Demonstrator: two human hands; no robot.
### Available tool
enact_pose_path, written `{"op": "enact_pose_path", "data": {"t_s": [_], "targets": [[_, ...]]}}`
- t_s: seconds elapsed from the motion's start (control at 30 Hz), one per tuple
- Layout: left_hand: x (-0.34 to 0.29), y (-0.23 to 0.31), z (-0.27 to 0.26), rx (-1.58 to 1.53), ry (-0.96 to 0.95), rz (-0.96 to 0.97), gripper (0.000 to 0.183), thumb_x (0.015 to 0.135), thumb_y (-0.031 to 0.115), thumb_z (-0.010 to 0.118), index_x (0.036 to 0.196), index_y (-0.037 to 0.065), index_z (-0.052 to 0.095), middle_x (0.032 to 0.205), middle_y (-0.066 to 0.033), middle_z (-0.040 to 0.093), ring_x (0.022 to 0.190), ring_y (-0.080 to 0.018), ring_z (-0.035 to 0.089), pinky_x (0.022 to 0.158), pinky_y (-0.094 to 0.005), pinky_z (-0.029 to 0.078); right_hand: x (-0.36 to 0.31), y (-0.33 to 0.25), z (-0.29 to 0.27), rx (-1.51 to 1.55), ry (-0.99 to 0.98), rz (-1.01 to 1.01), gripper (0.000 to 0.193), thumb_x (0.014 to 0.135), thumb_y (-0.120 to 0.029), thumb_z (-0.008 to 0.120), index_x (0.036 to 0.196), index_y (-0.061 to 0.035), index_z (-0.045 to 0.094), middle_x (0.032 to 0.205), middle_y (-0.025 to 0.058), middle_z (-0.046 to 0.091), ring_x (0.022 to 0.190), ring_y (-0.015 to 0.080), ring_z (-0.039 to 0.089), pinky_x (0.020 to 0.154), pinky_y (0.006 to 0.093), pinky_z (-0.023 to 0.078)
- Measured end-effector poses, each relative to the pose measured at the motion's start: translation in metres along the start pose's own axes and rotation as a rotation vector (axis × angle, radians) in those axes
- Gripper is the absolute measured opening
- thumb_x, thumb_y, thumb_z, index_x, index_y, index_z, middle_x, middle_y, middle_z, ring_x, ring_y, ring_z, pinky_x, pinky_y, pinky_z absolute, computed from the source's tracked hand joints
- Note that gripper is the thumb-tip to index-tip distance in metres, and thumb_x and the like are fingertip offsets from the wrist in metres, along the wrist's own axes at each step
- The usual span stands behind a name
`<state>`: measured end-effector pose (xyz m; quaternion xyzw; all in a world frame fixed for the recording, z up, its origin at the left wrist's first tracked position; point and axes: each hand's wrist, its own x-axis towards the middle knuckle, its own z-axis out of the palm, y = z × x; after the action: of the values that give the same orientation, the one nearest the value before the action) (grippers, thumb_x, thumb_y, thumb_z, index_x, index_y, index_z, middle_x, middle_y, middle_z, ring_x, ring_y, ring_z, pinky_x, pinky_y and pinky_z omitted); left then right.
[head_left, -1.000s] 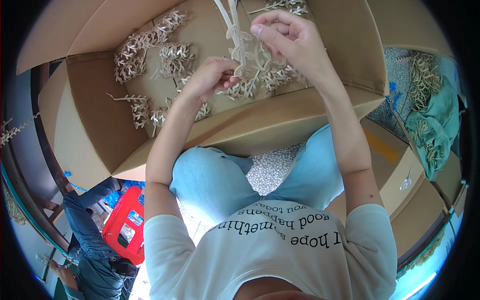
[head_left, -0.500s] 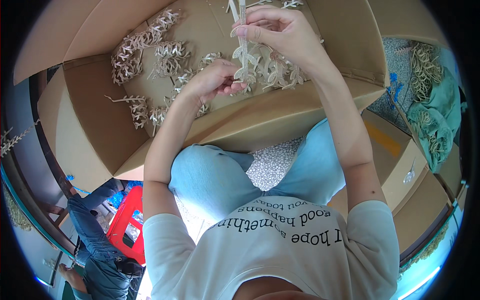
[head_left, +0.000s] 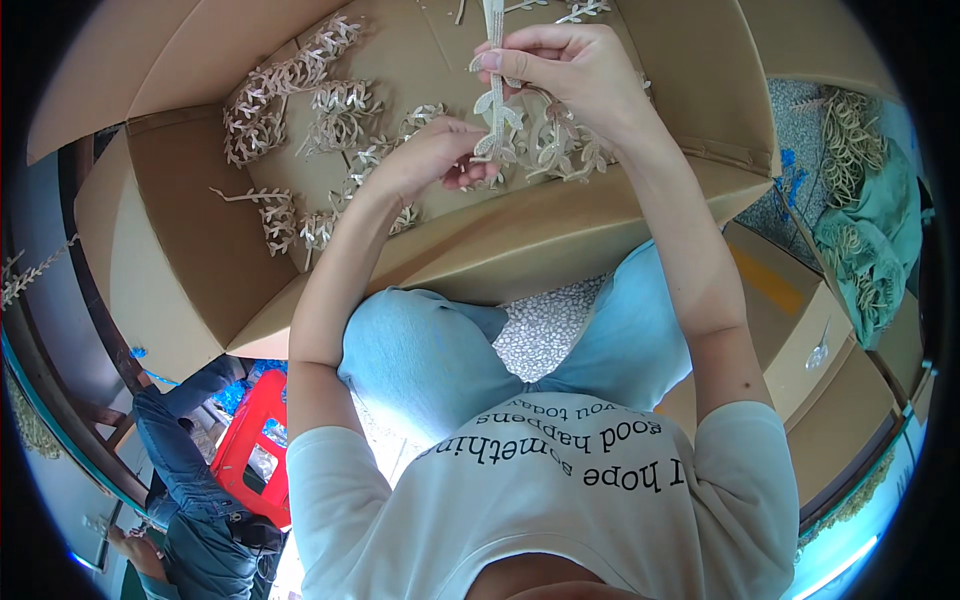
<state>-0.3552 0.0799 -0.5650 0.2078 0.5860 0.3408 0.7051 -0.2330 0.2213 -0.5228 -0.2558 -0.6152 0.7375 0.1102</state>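
Note:
A pale beige leaf trim (head_left: 497,108) with a flat band stretches upright between my hands, inside the large cardboard box. Its upper part is pinched between the thumb and fingers of my right hand (head_left: 580,78). Lower down, my left hand (head_left: 436,160) has closed its fingertips on the trim's bottom end; some of those fingers are hidden. More leaf trim (head_left: 560,145) hangs in loops below my right hand. Coiled leaf trims (head_left: 340,115) lie across the box floor to the left of my hands.
The cardboard box (head_left: 450,258) has its near wall across my knees. Further boxes (head_left: 780,290) stand at right, beside a green sack (head_left: 868,255) and a bundle of beige cord (head_left: 850,140). At lower left, a person (head_left: 195,480) sits near a red plastic stool (head_left: 240,455).
The trim and the right hand's fingertips have shifted slightly right. My left hand stays almost in place. At lower left, the other person's hand has moved a little.

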Motion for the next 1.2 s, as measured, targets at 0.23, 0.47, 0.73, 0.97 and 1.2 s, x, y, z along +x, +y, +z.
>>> {"op": "enact_pose_path", "data": {"t_s": [0.23,0.47,0.73,0.97,1.2], "targets": [[-0.008,0.01,0.007,0.348,0.469,0.696,0.023,0.087,0.017,0.051,0.093,-0.003,0.061,0.072,-0.0044,0.06,0.068,-0.0091,0.055,0.06,-0.0227,0.046,0.001,-0.005,0.0,-0.018,0.185,-0.019,0.017,0.08,-0.01,0.063,0.091,0.0027,0.066,0.085,0.0089,0.065,0.07,0.0109,0.06,0.065,0.0232,0.05],[-0.022,0.021,0.025,0.117,0.355,0.646,0.023,0.083,0.014,0.062,0.101,0.0,0.063,0.084,-0.0061,0.065,0.077,-0.0077,0.058,0.069,-0.0222,0.048,-0.004,-0.022,0.002,0.134,0.245,0.068,0.016,0.083,-0.009,0.061,0.09,0.0048,0.064,0.077,0.0097,0.065,0.069,0.0134,0.063,0.055,0.021,0.051],[-0.02,0.016,0.02,0.14,0.441,0.647,0.02,0.083,0.015,0.062,0.098,0.001,0.065,0.08,-0.0045,0.066,0.07,-0.0058,0.058,0.063,-0.0196,0.046,-0.002,-0.011,0.0,0.258,0.183,-0.043,0.017,0.085,-0.008,0.057,0.094,0.006,0.063,0.081,0.0104,0.064,0.072,0.0156,0.064,0.063,0.0233,0.053],[-0.019,0.015,0.019,0.137,0.432,0.699,0.019,0.083,0.013,0.062,0.097,0.001,0.065,0.083,-0.0066,0.065,0.074,-0.0084,0.06,0.064,-0.0208,0.047,0.003,0.0,0.002,0.156,0.293,-0.195,0.016,0.079,-0.008,0.064,0.092,0.0025,0.066,0.089,0.0103,0.065,0.072,0.0131,0.06,0.066,0.024,0.051],[-0.024,0.024,0.022,0.005,0.304,0.663,0.019,0.086,0.013,0.057,0.096,-0.002,0.063,0.082,-0.0085,0.064,0.076,-0.0109,0.06,0.068,-0.0231,0.05,0.0,0.004,0.006,0.122,0.303,-0.182,0.016,0.077,-0.004,0.066,0.092,0.0028,0.066,0.092,0.0108,0.064,0.076,0.0132,0.061,0.069,0.0235,0.051]]}}
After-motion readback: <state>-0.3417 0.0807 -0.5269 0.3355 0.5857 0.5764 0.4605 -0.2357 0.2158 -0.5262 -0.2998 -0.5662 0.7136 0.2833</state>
